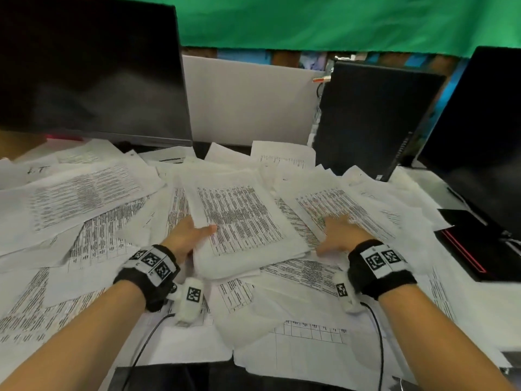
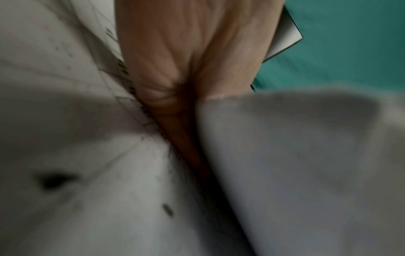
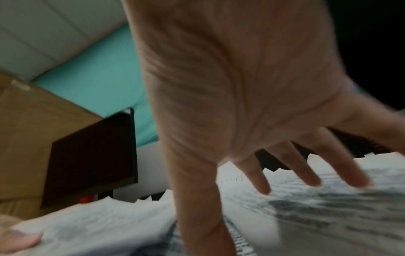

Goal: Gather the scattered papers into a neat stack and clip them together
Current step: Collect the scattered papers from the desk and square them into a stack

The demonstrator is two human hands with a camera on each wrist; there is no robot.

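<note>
Both forearms came in from the bottom of the head view, each with a fuzzy black wristband (image 1: 149, 273) carrying square black-and-white marker tags, and thin black cables trailing back off them. Under them the desk was pretty much buried in papers (image 1: 93, 241): thin white sheets printed with dense tables of small black text, overlapping at all angles, some with curled or wrinkled edges.

Left hand (image 1: 187, 235) was gripping a thick-ish stack (image 1: 242, 221) in the middle of the mess, thumb (image 1: 208, 229) pressed on the top sheet and the fingers tucked under its left edge, so it was clamped on that bundle. The left wrist view was super blurry but showed the hand (image 2: 186, 57) wedged between paper layers. The stack's near end sagged a bit and its edges weren't lined up.

Right hand (image 1: 342, 235) was just to the right of the stack, palm down, fingers (image 3: 306, 173) spread and straight, tips touching a loose sheet (image 1: 344, 210), holding nothing.

Further back: a big dark flat monitor (image 1: 87, 66) on the left, a matte black tower (image 1: 372, 117) standing right of centre, another black screen (image 1: 479, 136) at the far right, a white panel (image 1: 248, 103) between them, and green cloth (image 1: 338, 21) hanging behind it all.
</note>
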